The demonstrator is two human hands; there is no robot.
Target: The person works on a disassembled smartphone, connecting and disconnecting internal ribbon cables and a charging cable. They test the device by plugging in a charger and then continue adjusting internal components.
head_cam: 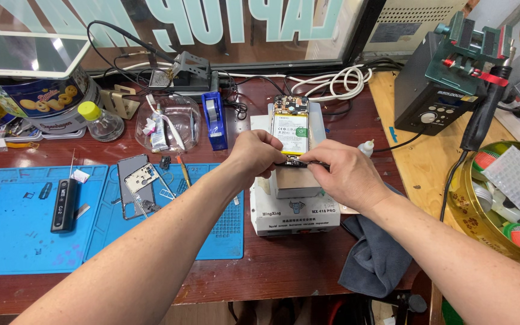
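An opened smartphone (290, 123) with its yellow battery and circuit board showing lies on a white heating-plate machine (296, 213). My left hand (253, 154) pinches at the phone's lower edge. From the other side, my right hand (339, 171) meets that same edge with a thin dark tool, tweezers by the look of it, in its fingers. Both hands hide the phone's bottom end.
Blue work mats (25, 235) at left carry a phone frame (139, 180), a black tool (64, 204) and small parts. A grey cloth (374, 253) lies at right. Behind stand a cookie tin (43, 102), a small bottle (102, 122), a tape dispenser (215, 120), a black station (437, 90) and a gold tin (507, 204).
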